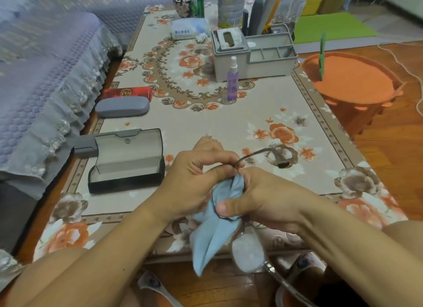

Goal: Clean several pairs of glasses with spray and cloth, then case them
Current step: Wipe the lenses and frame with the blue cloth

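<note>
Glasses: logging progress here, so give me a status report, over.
Left hand holds glasses at the frame; right hand pinches blue cloth on a lens. Black case open, empty. Nothing in the way.

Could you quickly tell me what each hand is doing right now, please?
Left hand: grips the glasses at the frame.
Right hand: pinches the blue cloth round one lens.

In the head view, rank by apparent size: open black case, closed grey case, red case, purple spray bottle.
1. open black case
2. closed grey case
3. red case, partly hidden behind the grey one, so unsure
4. purple spray bottle
</note>
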A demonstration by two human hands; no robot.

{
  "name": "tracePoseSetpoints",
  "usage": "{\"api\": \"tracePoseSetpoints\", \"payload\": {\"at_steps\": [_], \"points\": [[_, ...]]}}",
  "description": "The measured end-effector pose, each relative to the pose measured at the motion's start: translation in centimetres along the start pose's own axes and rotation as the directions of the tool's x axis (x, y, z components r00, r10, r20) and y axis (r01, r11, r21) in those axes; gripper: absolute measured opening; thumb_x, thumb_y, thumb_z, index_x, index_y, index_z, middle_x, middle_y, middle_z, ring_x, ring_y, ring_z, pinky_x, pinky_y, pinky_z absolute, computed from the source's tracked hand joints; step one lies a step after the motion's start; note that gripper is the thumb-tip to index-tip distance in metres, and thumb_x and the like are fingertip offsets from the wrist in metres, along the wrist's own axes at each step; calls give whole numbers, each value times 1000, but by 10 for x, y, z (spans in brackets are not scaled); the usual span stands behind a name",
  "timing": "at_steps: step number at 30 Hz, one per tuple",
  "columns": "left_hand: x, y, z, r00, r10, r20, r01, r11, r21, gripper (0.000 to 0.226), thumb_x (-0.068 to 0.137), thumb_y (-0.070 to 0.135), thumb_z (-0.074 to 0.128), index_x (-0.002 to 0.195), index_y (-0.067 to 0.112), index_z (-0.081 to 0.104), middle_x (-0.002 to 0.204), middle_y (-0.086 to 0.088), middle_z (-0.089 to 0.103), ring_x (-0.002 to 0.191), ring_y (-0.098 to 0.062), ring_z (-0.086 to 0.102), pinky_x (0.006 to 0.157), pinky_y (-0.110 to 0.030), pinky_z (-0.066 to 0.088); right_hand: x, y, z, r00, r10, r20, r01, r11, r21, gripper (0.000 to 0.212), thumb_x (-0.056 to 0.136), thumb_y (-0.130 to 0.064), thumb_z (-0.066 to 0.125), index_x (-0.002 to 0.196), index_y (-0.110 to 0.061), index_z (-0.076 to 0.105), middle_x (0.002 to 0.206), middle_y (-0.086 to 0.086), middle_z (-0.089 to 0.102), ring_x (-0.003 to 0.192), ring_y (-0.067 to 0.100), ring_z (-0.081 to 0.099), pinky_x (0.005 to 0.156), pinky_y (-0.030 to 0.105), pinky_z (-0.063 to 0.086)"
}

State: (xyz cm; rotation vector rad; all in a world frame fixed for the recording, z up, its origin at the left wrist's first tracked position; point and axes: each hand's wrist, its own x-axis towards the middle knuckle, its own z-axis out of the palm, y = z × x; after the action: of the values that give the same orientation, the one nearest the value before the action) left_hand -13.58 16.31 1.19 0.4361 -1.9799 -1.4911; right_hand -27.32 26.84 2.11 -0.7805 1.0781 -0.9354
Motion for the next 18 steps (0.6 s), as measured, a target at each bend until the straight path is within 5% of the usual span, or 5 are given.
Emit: {"api": "tracePoseSetpoints", "payload": {"at_steps": [7,10,13,16,18], "points": [[2,2,5,999,-24,-45,21,997,-68,23,85,6,69,87,28,77,85,6,68,91,-24,60,89,-38,47,1,1,5,976,-100,-195,72,987,-146,35,94,-32,68,98,3,68,101,30,72,98,47,70,98,66,49],[3,4,-3,999,-25,-38,21,996,-87,25,85,12,73,87,35,79,87,11,69,91,-16,62,87,-31,46,-6,-3,-3,999,-22,43,20,998,57,35,95,-23,61,116,5,62,115,27,68,108,37,64,102,53,49],[4,8,-8,999,-26,-27,21,987,-157,18,82,20,72,88,35,80,89,10,71,89,-12,64,85,-24,47,-12,-12,-8,947,-11,320,-74,965,253,42,97,-2,48,135,16,44,129,29,54,119,39,54,108,52,43],[3,9,-6,1000,-21,3,21,985,-172,18,82,17,73,90,32,81,90,6,70,88,-12,63,84,-25,48,-13,-16,-7,923,-10,385,-110,951,288,34,97,14,33,127,14,48,114,23,66,99,28,70,86,34,58],[2,8,-5,999,-35,33,39,987,-155,20,83,14,74,91,31,81,89,6,69,87,-12,63,84,-26,48,-11,-16,-5,935,20,354,-107,968,227,30,93,13,41,120,12,55,109,18,70,98,25,71,85,32,57]]}}
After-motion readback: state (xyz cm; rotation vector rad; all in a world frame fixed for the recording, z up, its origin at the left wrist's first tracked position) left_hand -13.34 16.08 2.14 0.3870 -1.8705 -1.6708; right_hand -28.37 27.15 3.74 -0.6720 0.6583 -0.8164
